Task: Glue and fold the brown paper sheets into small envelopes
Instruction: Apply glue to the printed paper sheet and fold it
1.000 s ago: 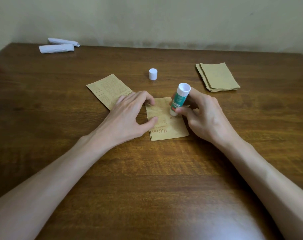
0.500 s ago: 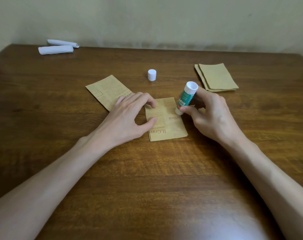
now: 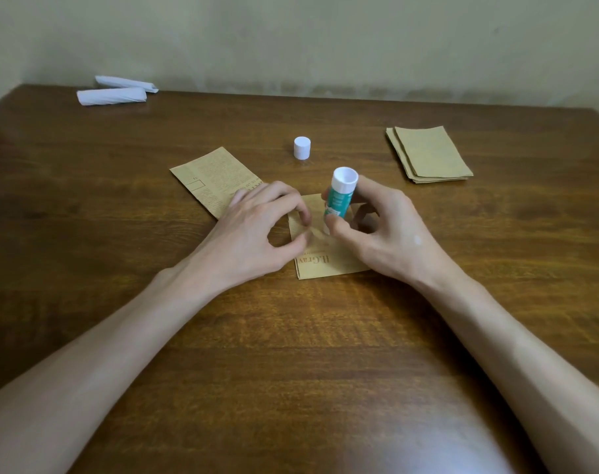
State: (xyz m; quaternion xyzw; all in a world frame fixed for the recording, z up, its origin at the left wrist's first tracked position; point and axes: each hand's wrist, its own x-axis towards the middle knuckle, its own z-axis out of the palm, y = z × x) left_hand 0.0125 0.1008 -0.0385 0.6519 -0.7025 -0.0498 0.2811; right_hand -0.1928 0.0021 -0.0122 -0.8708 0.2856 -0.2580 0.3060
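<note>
Your right hand [image 3: 390,234] gripped glue stick [image 3: 340,193], tip down on folded printed sheet [image 3: 328,261] at middle of table [image 3: 291,336]. Sheet's long axis ran near edge to far edge. Your left hand [image 3: 257,230], fingers curled, bore on sheet's left edge; pinch or plain press could not be told. Since half second earlier, stick shifted from sheet's right edge leftward, close to left fingertips.

1. One glue stick [image 3: 339,200].
2. One loose white cap [image 3: 302,148].
3. Two printed brown sheets [image 3: 212,179] [image 3: 328,265].
4. One stack of plain brown sheets [image 3: 431,155]; its sheet count is unclear.
5. Two white paper rolls [image 3: 111,96] [image 3: 123,82].
6. Two hands [image 3: 253,234] [image 3: 390,234].
</note>
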